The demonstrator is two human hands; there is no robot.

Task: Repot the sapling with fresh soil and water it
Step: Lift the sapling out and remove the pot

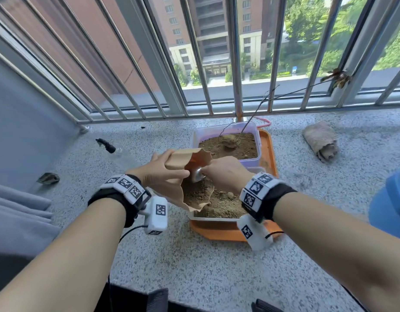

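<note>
On the speckled balcony ledge (pixel 217 266), left hand (pixel 159 174) grips the soil bag (pixel 181 161); right hand (pixel 226 174) pinches what looks like a metal scoop (pixel 197 174) — keep the bag mouth low over the near tub (pixel 217 218).

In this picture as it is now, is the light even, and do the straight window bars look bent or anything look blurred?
Head view: daylight comes through the window bars, bright outside, softer on the ledge; the bars fan outward and curve, a wide-angle effect; the left hand on the paper bag and the right hand on the metal scoop look sharp; the blue thing at the right edge is blurred.
</note>
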